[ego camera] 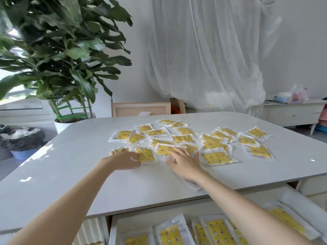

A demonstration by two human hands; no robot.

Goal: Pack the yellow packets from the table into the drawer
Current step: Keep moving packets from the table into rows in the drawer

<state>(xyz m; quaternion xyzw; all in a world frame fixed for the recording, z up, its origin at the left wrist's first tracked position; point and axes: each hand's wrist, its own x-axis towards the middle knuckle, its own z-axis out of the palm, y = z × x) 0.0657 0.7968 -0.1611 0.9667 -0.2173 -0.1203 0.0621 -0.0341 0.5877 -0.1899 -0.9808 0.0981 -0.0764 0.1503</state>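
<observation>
Several yellow packets in clear wrappers lie scattered over the far half of the white table (74,167). My left hand (123,160) lies on the table at the near left edge of the pile, its fingers pinching the corner of one yellow packet (146,155). My right hand (184,160) reaches forward with fingers spread, touching another packet (163,149). The open drawer (114,225) sits under the table's near edge and holds several yellow packets (169,236).
A large potted plant (58,50) stands behind the table's left corner. A black-lined bin (23,138) is on the floor at left. White curtains hang at the back, with a low white cabinet (292,114) to the right.
</observation>
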